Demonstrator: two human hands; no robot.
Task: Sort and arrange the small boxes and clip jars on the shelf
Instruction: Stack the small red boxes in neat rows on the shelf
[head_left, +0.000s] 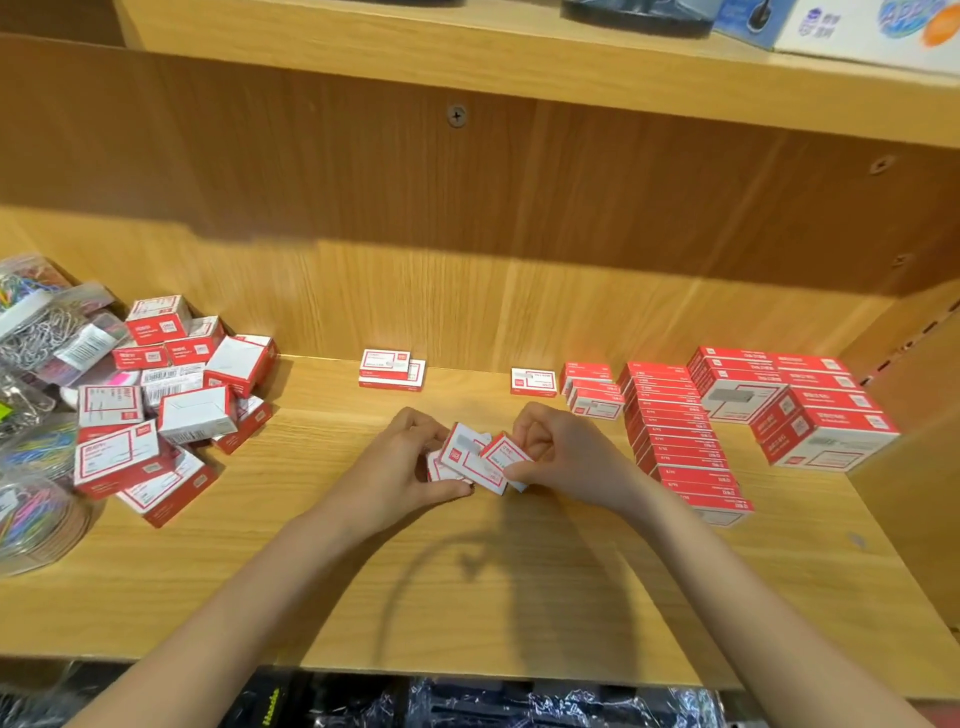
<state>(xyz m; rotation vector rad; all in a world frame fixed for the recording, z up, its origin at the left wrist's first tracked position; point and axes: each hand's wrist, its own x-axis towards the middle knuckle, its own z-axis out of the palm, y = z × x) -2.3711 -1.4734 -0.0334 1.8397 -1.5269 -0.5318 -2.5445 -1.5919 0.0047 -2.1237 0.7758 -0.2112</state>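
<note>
Red-and-white small boxes sit pinched between both my hands, left and right, mid-shelf; rows right look sorted, the heap and clip jars left remain.

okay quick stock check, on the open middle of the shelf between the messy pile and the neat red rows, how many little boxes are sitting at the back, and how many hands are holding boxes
Stacked pair of small boxes at the back: 2
Single small box at the back: 1
Hands holding boxes, left hand and right hand: 2
Total: 3 boxes standing, 2 hands. How many are in the held small boxes is unclear.
</note>
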